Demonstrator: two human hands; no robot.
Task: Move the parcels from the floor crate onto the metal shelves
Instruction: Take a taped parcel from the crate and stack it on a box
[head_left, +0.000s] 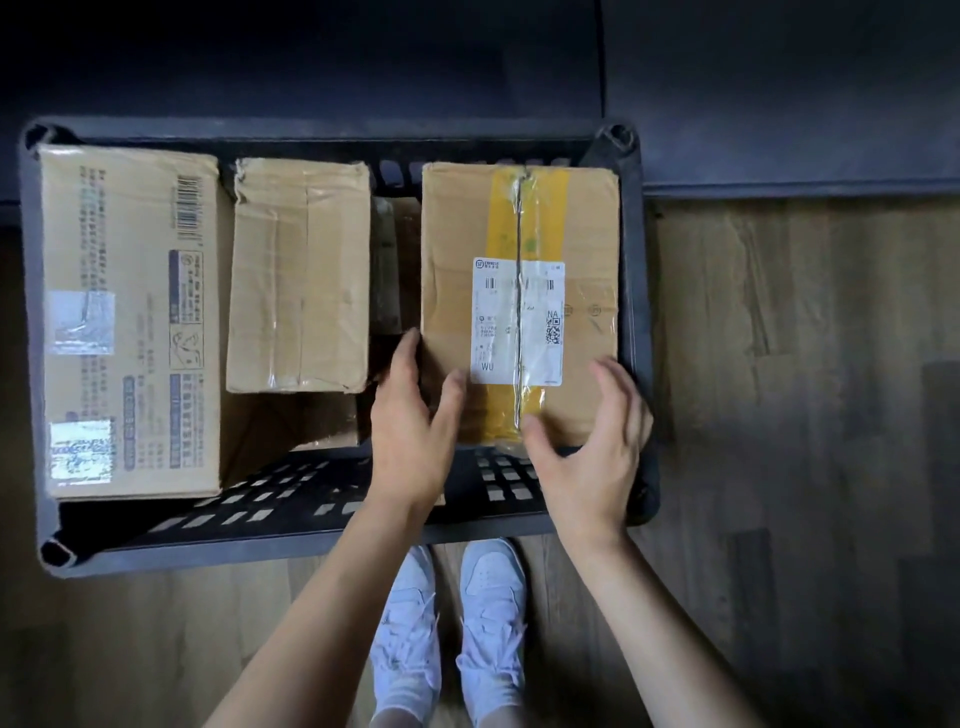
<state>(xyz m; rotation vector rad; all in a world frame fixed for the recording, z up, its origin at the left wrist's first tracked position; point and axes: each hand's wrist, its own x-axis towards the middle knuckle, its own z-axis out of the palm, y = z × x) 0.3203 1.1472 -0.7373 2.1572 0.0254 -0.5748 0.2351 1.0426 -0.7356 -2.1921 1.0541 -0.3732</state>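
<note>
Hands (415, 415) (592, 441) flanking taped parcel (519, 234) (crated)

One dark plastic crate (636, 312) stood on the wooden floor (805, 415). Inside it, three cardboard parcels showed plainly from above: a large printed parcel (130, 322) on the left, a plain taped parcel (301, 275) in the middle, and a parcel with yellow tape (519, 291) and one white shipping label (517, 322) on the right. At least two more brown shapes lay lower down between and below them, too dim to count surely. Two hands were in view, the left hand (413, 426) and the right hand (597, 447). Two white shoes (452, 629) stood by the crate.
</note>
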